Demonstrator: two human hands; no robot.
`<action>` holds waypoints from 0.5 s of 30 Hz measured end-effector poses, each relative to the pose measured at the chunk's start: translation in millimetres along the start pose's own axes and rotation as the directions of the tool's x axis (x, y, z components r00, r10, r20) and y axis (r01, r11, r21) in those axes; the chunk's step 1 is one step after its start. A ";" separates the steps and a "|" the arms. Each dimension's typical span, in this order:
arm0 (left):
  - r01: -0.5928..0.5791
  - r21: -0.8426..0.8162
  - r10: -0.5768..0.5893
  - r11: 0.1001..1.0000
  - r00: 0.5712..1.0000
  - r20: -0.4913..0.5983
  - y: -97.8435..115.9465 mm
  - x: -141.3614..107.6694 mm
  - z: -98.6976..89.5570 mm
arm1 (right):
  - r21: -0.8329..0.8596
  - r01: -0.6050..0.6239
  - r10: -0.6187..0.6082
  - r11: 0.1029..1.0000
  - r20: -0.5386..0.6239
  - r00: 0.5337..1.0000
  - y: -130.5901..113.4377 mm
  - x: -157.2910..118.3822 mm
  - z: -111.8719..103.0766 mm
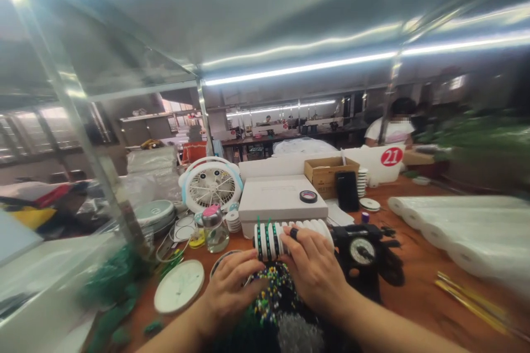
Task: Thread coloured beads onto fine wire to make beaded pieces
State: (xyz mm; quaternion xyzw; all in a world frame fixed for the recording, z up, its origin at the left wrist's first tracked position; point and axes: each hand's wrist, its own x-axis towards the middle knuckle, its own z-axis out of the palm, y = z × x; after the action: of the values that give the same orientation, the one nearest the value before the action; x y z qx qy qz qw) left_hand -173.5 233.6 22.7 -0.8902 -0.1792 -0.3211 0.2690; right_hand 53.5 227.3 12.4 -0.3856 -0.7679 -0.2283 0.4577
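**Close over the beads [269, 292]**

Nearest us, bubble wrap [293, 335] lies at the bottom edge of the frame, just below the heap of beads. At lower left, a green beaded mass [111, 287] sits beside a white round lid [179, 285]. Our left hand [229, 287] curls low over the beads, fingers together; we cannot tell whether it grips anything. Our right hand [314, 270] clamps down on a white ribbed spool [285, 240] wound with green-and-black beaded strands, just above the beads. Beyond stand a desk fan [211, 185], a glass bottle with a pink cap [214, 229], a white box [281, 201], a cardboard box [331, 174] and a black dial instrument [362, 251]. White rolls [455, 231] lie at right; a co-worker [389, 129] is behind a "21" card [391, 156], upper right.
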 end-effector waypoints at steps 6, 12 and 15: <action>0.086 -0.045 -0.087 0.995 0.996 -0.032 -6.8 1.2 3.6 | -0.019 -0.024 0.026 1.000 0.104 0.994 2.9 16.0 -9.0; 0.398 -0.429 -0.457 0.811 0.889 -0.040 -15.0 47.3 -1.0 | -0.066 -0.210 0.209 0.975 0.584 0.785 22.2 77.4 -15.5; 0.573 -0.604 -0.661 0.554 0.744 0.099 -17.5 67.6 1.0 | -0.037 -0.243 0.180 0.969 0.779 0.601 37.8 107.3 -7.0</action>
State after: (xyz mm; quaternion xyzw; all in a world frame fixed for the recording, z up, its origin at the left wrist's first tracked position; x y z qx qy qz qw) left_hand -132.3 257.9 73.6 -0.7819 -0.3499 -0.4952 -0.1450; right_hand 57.1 286.1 110.0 -0.5173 -0.8463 0.0442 0.1193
